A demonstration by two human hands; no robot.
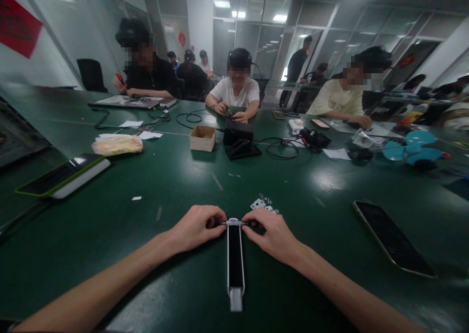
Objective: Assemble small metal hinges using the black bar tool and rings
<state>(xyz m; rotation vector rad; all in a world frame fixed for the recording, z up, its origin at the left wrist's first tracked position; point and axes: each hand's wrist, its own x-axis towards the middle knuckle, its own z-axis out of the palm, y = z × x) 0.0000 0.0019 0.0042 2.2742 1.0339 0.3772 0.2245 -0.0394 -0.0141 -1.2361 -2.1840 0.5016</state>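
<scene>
A long narrow device, dark in the middle with pale edges, lies on the green table with a light metal piece at its near end. My left hand pinches a small dark part at the left of the device's far end. On the opposite side, my right hand pinches a similar small part. Both parts meet the metal crosspiece at that end; their exact shape is hidden by the fingers. Just beyond my right hand lie small metal plates and several rings or nuts.
A phone lies at the right, and a green-edged tablet at the left. Farther back are a small open box, a black device, cables and a blue-bladed fan. Several people sit across the table.
</scene>
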